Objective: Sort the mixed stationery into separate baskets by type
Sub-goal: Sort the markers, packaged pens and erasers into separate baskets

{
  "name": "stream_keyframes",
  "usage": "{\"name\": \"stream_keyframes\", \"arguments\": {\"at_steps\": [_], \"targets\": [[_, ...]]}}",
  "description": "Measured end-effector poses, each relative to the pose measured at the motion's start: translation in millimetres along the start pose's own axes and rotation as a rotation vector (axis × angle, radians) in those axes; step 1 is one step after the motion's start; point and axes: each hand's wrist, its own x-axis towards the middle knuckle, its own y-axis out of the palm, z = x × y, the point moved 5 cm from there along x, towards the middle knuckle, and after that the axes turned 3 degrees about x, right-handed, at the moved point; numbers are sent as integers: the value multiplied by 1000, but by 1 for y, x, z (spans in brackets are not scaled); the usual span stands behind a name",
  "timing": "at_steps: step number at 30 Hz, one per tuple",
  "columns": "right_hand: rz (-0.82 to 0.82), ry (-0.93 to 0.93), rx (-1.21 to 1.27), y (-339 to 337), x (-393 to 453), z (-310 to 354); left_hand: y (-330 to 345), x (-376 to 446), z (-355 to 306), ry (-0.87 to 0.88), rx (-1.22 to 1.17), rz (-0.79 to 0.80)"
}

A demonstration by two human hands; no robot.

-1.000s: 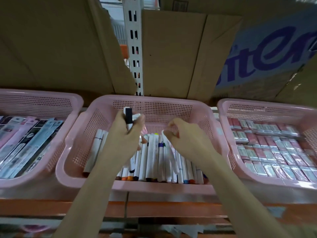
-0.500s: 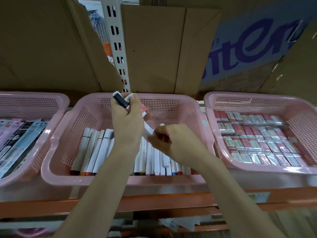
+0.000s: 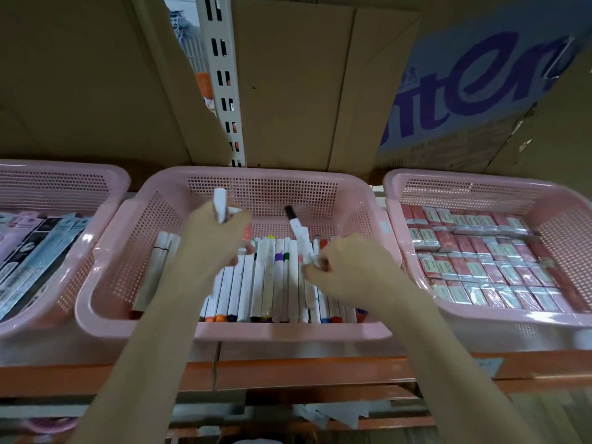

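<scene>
Left hand [image 3: 213,243] grips white markers [image 3: 220,205]; right hand [image 3: 347,267] pinches a black-tipped marker [image 3: 299,230], lower end hidden. Both over the middle basket [image 3: 262,177] of markers. Left basket [image 3: 64,174] cut off; right basket [image 3: 480,181] holds wrapped packs [image 3: 480,254].

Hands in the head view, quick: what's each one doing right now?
Left hand: grips a white marker, its end sticking up.
Right hand: pinches a black-tipped marker over the middle basket.

A stockroom — slotted shelf upright [image 3: 221,78], cardboard cartons [image 3: 298,81], pink baskets [image 3: 288,330] of packed stationery.
</scene>
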Motion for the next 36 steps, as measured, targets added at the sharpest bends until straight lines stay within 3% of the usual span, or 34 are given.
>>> {"name": "stream_keyframes", "arguments": {"at_steps": [4, 6, 12, 20, 22, 24, 26, 30, 36], "targets": [[249, -26, -52, 16, -1, 9, 11, -2, 5, 19, 54, 34], [233, 12, 2, 13, 2, 6, 8, 0, 5, 15, 74, 20], [-21, -10, 71, -1, 28, 6, 9, -1, 7, -36, -38, 99], [111, -26, -31, 13, 46, 22, -9, -1, 12, -91, -57, 137], [-14, -25, 58, 4, 46, 25, -13, 2, 12, -43, 102, 144], [-222, -71, 159, -12, 45, 29, -12, 6, 12, 81, 352, 155], [-312, -154, 270, -26, 43, 37, -5, 7, 11, 228, 563, 202], [-201, -232, 351, -27, 41, 46, 16, 1, 2, 380, 736, 311], [-177, -109, 480, -27, 35, 23, 17, 11, 6, 332, 856, 358]]}}
